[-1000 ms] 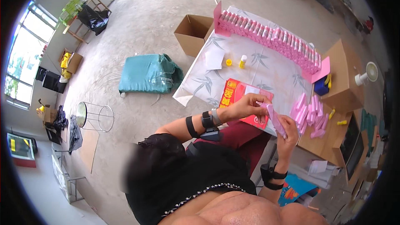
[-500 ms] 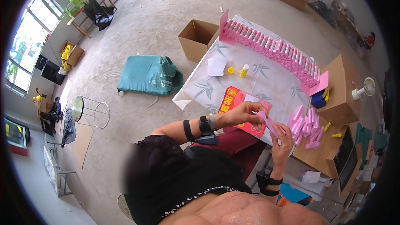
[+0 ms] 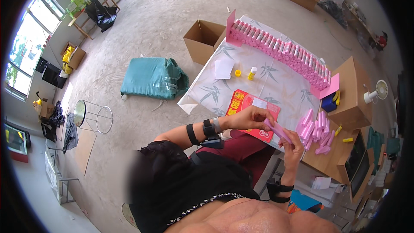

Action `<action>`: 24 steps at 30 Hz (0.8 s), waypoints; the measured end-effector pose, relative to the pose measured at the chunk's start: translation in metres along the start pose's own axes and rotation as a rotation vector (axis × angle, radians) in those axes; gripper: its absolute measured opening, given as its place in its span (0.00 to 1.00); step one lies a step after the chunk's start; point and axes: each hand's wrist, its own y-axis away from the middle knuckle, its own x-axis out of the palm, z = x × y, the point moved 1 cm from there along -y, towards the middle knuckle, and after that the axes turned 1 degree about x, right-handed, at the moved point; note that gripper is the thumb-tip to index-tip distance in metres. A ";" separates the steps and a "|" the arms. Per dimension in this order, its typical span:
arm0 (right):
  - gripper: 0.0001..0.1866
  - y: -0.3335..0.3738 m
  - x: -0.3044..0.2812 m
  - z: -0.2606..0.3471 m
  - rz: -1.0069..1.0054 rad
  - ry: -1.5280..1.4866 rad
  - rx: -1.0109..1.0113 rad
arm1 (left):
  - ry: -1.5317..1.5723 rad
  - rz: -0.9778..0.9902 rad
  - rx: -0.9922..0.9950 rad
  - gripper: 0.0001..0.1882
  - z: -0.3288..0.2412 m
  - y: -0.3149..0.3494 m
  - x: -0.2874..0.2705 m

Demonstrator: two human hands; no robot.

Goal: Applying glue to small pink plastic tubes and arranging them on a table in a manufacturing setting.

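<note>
1. Holding a small pink box (image 3: 279,130) up over the lap, the person is using both hands. The left hand (image 3: 250,118) is closed, pinching the upper end of the box. The right hand (image 3: 293,143) is closed too, gripping the lower end from below.

2. Judging by the grip, the person is folding or closing the little box right now. It looks like the middle of the job, because many boxes are done and many are waiting.

3. Next, I think the fingers are needing to press the flap shut neatly and gently, so the thin card is not bending.

4. Just past the hands, a red flat packet (image 3: 252,114) is lying at the near edge of the table (image 3: 207,90). It is close to the left hand, so an elbow could be nudging it off.

5. To the right, a loose pile of pink boxes (image 3: 315,131) is sitting near the table edge, just beside the right hand.

6. Farther out, a small yellow bottle (image 3: 252,73) and a white paper (image 3: 224,68) are sitting on the cloth, with bare cloth around them.

7. At the far side, a long row of pink boxes (image 3: 280,52) is lining the edge.

8. On the floor, an open brown box (image 3: 202,40) and a green bundle (image 3: 154,78) are sitting to the left, well apart.
</note>
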 end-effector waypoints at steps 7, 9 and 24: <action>0.14 -0.012 0.005 0.016 -0.057 0.427 -0.190 | -0.033 -0.100 -0.043 0.08 0.003 -0.002 -0.004; 0.14 -0.014 0.007 0.018 -0.094 0.537 -0.267 | 0.076 -0.146 -0.031 0.08 0.006 -0.003 -0.008; 0.31 -0.081 0.063 0.047 0.159 1.256 -0.421 | 0.211 -0.268 -0.077 0.08 0.015 0.002 -0.038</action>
